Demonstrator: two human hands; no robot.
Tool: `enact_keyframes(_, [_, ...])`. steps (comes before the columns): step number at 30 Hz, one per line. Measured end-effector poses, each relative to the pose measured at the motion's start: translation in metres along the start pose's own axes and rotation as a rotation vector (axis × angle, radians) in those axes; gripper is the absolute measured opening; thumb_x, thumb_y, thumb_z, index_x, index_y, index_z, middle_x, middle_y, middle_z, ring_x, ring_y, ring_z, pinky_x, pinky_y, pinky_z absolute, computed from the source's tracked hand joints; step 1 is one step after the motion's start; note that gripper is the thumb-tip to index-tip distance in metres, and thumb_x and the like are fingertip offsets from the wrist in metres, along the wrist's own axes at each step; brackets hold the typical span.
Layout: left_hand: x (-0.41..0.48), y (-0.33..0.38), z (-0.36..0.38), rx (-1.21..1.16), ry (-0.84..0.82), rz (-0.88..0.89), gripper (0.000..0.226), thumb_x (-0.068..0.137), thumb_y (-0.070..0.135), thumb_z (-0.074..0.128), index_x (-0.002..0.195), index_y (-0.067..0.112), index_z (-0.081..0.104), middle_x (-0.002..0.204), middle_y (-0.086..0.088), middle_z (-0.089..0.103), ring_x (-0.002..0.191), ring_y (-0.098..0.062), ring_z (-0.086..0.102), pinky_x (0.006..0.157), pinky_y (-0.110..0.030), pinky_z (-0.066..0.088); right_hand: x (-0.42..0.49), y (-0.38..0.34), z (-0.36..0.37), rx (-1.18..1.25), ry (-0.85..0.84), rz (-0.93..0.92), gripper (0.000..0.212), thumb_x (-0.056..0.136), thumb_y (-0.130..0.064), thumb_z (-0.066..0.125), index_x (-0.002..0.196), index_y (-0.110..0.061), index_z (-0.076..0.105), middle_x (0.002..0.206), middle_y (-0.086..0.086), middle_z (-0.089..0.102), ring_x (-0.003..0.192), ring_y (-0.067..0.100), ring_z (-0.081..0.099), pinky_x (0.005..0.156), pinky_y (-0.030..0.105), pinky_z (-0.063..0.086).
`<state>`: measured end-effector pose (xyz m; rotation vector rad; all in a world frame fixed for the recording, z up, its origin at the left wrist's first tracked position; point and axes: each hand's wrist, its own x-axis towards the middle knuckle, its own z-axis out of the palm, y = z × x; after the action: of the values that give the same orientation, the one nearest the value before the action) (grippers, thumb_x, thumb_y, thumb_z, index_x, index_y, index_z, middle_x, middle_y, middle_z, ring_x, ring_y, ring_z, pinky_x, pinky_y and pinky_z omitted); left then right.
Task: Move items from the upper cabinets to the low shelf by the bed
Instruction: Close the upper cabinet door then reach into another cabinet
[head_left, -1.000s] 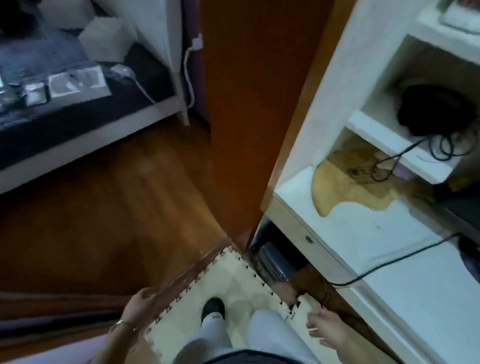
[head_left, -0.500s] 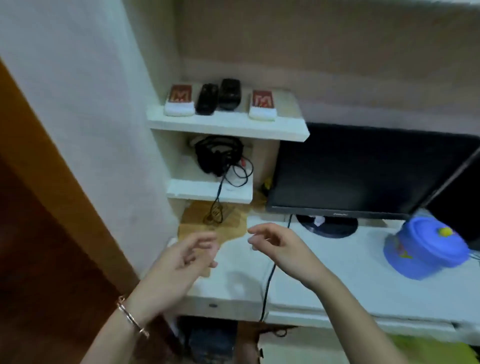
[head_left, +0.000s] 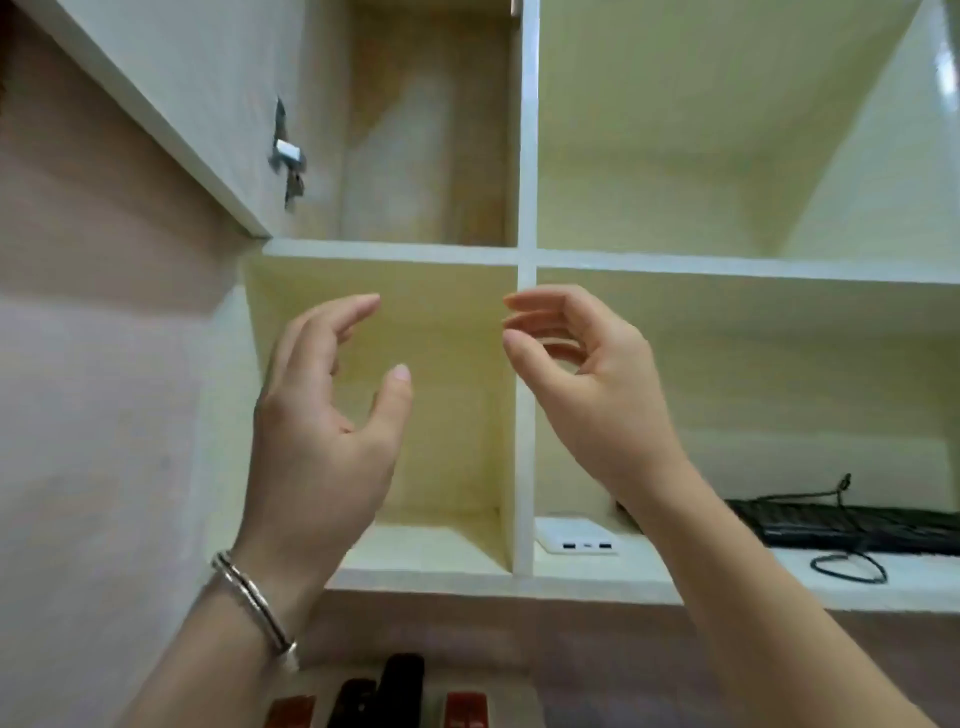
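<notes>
I look up into the open upper cabinets (head_left: 524, 156), cream-coloured compartments split by a white divider. My left hand (head_left: 322, 426), a silver bangle on its wrist, is raised in front of the lower left compartment with fingers spread and nothing in it. My right hand (head_left: 587, 384) is raised in front of the divider, fingers curled loosely apart, holding nothing. In the lower right compartment lie a white power bank (head_left: 576, 535) and a black keyboard (head_left: 852, 525) with a looped cable (head_left: 847, 566). The lower left compartment shows nothing inside.
An open cabinet door (head_left: 171, 104) with a metal hinge (head_left: 288, 156) hangs at the upper left. A plain wall (head_left: 93, 389) fills the left side. At the bottom edge, a small shelf holds dark and red objects (head_left: 395, 691).
The view has swung from the floor up past the desk to the upper cabinets. Both hands have risen from beside my legs to the lower cabinet compartments.
</notes>
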<state>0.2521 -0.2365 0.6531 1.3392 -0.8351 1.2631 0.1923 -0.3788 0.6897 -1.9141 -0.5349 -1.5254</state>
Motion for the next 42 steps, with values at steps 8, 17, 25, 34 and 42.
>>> enact_keyframes(8, [0.085,0.012,-0.035,0.163,0.335,0.098,0.023,0.079,0.014,0.06,0.101,0.01,0.052,0.103,0.004,0.043,0.102,-0.019,0.049,0.08,-0.011,0.034,0.085,-0.058,0.054,-0.017,-0.089,-0.215,0.065,0.078,-0.024,0.07,0.136,-0.018,0.039,0.134,-0.002,0.048,0.122,0.009,0.044,0.1,0.018,0.034])
enact_keyframes(17, [0.116,-0.001,-0.08,0.04,0.146,0.054,0.046,0.088,0.002,0.047,0.133,0.006,0.038,0.092,0.021,0.053,0.079,0.026,0.055,0.059,0.005,0.041,0.098,-0.123,0.11,0.209,-0.18,-0.362,0.066,0.085,-0.023,0.06,0.142,-0.023,0.029,0.149,-0.002,0.035,0.135,0.013,0.034,0.11,0.03,0.03])
enact_keyframes(25, [0.105,0.015,-0.014,0.16,-0.143,0.141,0.071,0.077,-0.009,0.042,0.139,0.023,0.041,0.146,0.008,0.042,0.131,-0.007,0.042,0.108,-0.015,0.03,0.125,-0.074,0.058,0.28,0.298,-0.084,0.039,0.092,-0.026,0.05,0.129,-0.013,0.048,0.109,-0.005,0.056,0.11,0.008,0.053,0.095,0.019,0.039])
enact_keyframes(34, [0.117,-0.018,0.032,0.444,-0.376,0.254,0.078,0.071,0.015,0.03,0.147,0.029,0.018,0.157,0.011,0.017,0.146,-0.004,0.006,0.118,-0.028,-0.002,0.143,0.006,0.018,-0.241,0.321,-0.075,0.06,0.084,-0.041,0.055,0.137,-0.017,0.039,0.137,0.003,0.052,0.132,0.019,0.04,0.111,0.048,0.03])
enact_keyframes(42, [0.119,-0.036,0.066,0.666,-0.489,0.22,0.072,0.086,0.015,0.037,0.148,0.028,0.003,0.159,0.009,-0.002,0.147,-0.009,-0.003,0.119,-0.033,-0.005,0.153,0.049,0.023,-0.352,0.202,0.247,0.07,0.087,-0.049,0.047,0.142,-0.011,0.027,0.142,0.011,0.047,0.132,0.028,0.041,0.113,0.047,0.027])
